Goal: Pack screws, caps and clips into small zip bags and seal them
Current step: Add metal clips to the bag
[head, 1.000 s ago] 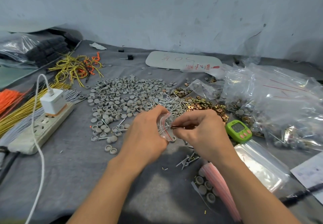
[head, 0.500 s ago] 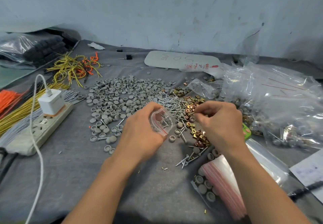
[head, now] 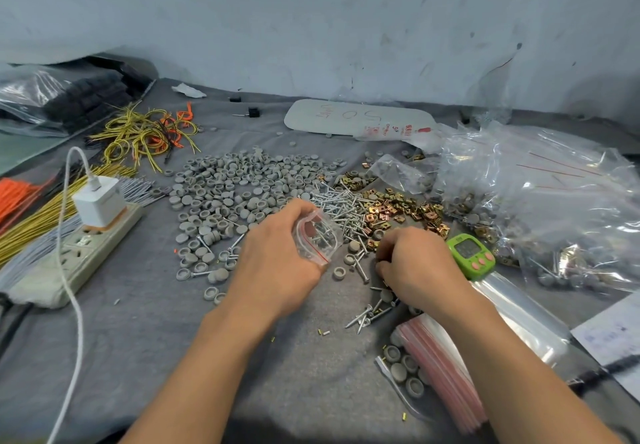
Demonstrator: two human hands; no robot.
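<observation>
While left hand (head: 277, 270) pinches the zip bag (head: 317, 239) | right hand (head: 415, 267) fingers (head: 384, 253) curled among clips (head: 398, 208), catch hidden | bag just left.

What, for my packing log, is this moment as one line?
left hand: holds small zip bag of screws | right hand: fingers curled down by clips pile | seal: not done

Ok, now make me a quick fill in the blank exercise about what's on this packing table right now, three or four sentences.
1. The left hand holds a small zip bag whose seal strip is ____.
2. The right hand is next to a ____ timer.
3. The pile of grey caps lies to the ____ of the screws.
4. The charger in the power strip is ____.
Missing words: red, green, left, white.
</observation>
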